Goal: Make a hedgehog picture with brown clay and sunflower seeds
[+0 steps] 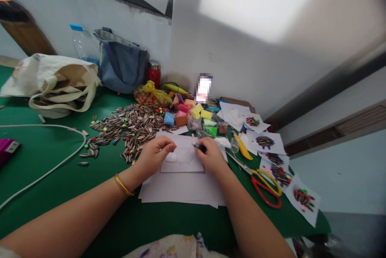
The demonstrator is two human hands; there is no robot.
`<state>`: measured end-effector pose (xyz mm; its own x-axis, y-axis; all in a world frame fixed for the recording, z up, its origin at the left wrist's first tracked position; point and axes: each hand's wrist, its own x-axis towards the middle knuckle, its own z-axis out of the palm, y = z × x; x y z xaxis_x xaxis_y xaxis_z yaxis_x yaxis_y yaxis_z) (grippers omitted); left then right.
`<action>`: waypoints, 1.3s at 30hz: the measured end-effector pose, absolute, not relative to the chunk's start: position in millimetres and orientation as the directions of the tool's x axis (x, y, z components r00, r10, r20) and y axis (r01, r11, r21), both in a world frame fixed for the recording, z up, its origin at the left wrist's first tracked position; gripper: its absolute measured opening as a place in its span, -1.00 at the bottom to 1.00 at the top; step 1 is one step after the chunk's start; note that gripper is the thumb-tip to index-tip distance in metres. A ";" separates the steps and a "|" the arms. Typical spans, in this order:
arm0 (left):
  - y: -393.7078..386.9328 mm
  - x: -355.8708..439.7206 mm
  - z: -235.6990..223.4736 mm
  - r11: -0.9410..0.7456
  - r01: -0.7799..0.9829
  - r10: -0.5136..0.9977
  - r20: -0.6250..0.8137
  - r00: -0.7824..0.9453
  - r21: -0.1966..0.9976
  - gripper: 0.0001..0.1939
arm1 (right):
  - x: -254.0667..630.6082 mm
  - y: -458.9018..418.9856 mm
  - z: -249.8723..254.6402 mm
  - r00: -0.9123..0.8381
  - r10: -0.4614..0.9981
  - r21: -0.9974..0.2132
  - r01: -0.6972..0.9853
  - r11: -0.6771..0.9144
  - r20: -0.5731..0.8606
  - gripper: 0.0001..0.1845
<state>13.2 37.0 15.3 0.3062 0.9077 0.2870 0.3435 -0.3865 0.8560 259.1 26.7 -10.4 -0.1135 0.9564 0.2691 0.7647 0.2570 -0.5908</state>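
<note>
My left hand (157,154) is above the left edge of a small white sheet (183,168), thumb and forefinger pinched together. Whether anything tiny sits between those fingertips is hidden. At the sheet's right side, my right hand (210,154) grips a small dark object (200,147) whose kind I cannot make out. Faint line drawing shows on the small sheet between both hands, and larger white paper (181,189) lies under it. Striped sunflower seeds (141,123), mixed with small coloured balls, spread out left of and beyond my left hand.
Coloured clay blocks (181,120) and a phone (204,88) stand beyond the sheet. Scissors (262,183), a yellow cutter (243,147) and cards with seed figures (303,198) lie right. A white cable (60,164), cream bag (66,71) and blue bag (122,67) are left.
</note>
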 end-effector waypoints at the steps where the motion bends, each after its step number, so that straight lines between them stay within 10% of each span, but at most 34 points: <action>1: 36.9 13.1 15.5 -0.380 0.338 0.909 0.280 0.308 0.861 -0.70 | 260.2 27.1 -11.1 -0.107 0.958 -0.547 0.802 0.241 0.266 -0.77; 14: 38.0 13.1 10.2 -0.354 0.313 0.911 0.250 0.327 0.882 -0.74 | 263.5 24.0 -7.4 -0.056 0.968 -0.340 0.930 0.140 0.246 -0.78; 23: 27.0 15.5 15.3 -0.590 0.276 0.782 0.451 0.430 0.759 -0.92 | 244.4 11.9 8.0 -0.070 0.953 -0.588 0.772 0.239 0.295 -0.89; 28: 13.6 17.5 22.4 -0.758 0.337 0.626 0.478 0.616 0.559 -0.91 | 231.2 6.3 6.0 -0.187 0.907 -0.594 0.702 0.392 0.376 -0.78; 39: 12.0 24.0 22.9 -0.789 0.354 0.581 0.419 0.698 0.503 -0.90 | 225.0 1.9 2.7 -0.295 0.889 -0.634 0.625 0.456 0.349 -0.57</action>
